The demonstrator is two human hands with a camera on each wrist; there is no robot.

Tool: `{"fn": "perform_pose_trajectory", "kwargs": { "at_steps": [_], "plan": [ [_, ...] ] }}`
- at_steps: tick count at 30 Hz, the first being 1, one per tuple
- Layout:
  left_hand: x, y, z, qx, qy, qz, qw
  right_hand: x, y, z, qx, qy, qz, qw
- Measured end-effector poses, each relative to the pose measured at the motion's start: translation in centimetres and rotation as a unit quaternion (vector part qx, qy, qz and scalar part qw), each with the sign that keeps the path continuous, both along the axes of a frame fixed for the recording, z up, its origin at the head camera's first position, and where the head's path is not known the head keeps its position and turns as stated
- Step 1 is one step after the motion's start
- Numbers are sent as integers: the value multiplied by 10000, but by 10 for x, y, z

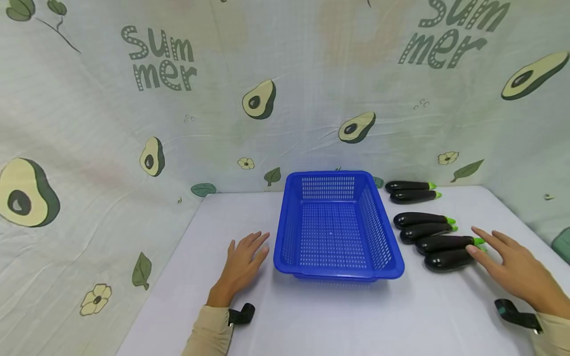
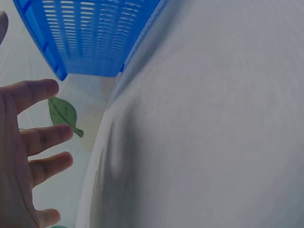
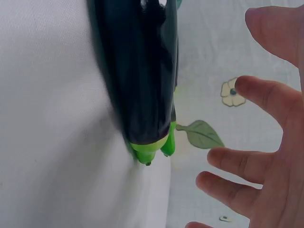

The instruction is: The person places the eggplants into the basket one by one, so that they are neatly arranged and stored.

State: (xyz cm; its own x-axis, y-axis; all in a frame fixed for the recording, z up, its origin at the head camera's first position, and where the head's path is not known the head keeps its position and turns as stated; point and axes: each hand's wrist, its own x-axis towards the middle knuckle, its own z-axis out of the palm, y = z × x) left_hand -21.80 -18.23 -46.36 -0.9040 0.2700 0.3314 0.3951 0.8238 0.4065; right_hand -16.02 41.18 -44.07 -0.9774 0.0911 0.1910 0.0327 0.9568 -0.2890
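A blue plastic basket with slotted walls stands mid-table, with nothing in it. Several dark eggplants with green stems lie in pairs to its right. My left hand is left of the basket, apart from it, fingers spread and holding nothing; the left wrist view shows the basket wall beyond the fingers. Over the stem end of the nearest eggplant hovers my right hand, fingers extended. In the right wrist view, a gap separates that hand from the large eggplant.
A white cloth covers the table. Behind it and at both sides hangs a pale curtain printed with avocados, leaves and lettering. A dark strap with a small device sits on each wrist.
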Motion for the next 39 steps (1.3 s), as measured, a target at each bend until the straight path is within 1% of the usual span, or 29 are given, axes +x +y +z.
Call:
{"fn": "perform_pose_trajectory", "kwargs": {
  "at_steps": [5, 8, 11, 13, 15, 19, 21, 24, 30, 32, 34, 36, 39],
  "plan": [
    [-5, 7, 2, 329, 131, -290, 9990, -2, -3, 0, -166, 192, 202, 9995],
    [-8, 10, 2, 773, 173, -532, 9954, -3, -5, -1, -217, 211, 269, 9992],
    [-11, 14, 2, 1390, 15, -806, 9870, -4, -6, -2, -290, 286, 346, 9986],
    [-13, 17, 3, 1802, -223, -929, 9790, -5, -7, -3, -342, 354, 399, 9980],
    [-15, 21, 4, 2136, -470, -963, 9710, -5, -8, -4, -389, 371, 444, 9976],
    [-19, 29, 6, 2632, -777, -888, 9575, -6, -10, -5, -428, 305, 529, 9972],
    [-21, 33, 6, 2808, -868, -856, 9520, -5, -10, -5, -430, 304, 585, 9969],
    [-24, 39, 7, 3068, -1008, -884, 9423, -5, -9, -6, -450, 392, 696, 9958],
    [-23, 44, 8, 3405, -1249, -862, 9279, -3, -8, -12, -649, 562, 916, 9921],
    [-24, 44, 7, 3570, -1294, -965, 9201, -4, -8, -14, -686, 595, 980, 9910],
    [-24, 44, 5, 3682, -1349, -1042, 9140, -4, -9, -15, -698, 626, 1021, 9903],
    [-24, 45, 3, 3729, -1381, -1113, 9108, -4, -9, -16, -683, 639, 1039, 9902],
    [-23, 47, 4, 3691, -1397, -1128, 9119, -4, -9, -16, -684, 686, 1096, 9892]
  ]
}}
